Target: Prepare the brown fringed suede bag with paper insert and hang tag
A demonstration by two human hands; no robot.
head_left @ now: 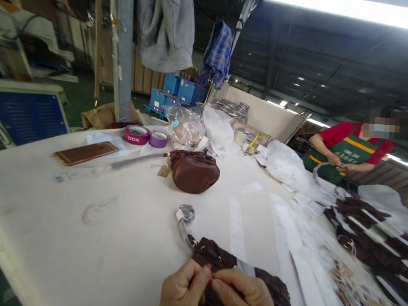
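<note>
Near the bottom of the head view, my left hand (183,289) and my right hand (244,296) meet thumb to thumb, each closed in a pinch. Whatever sits between the fingertips is too small to make out. Under them lies a dark brown gathered bag (214,252), partly covered by both hands. Its strap (185,217), wrapped in grey-white film, curls up and away from the bag's far left corner. Beyond it rests a smooth brown pouch bag (196,173) with a small tan tag (164,170) on its left.
A phone (85,153), magenta tape (137,135) and purple tape (158,139) lie on the white table (61,241). Clear plastic bags (217,130) are heaped at the back. On the right are dark brown bags (369,234), tangled tag strings (358,289) and a co-worker (347,151) in a green apron.
</note>
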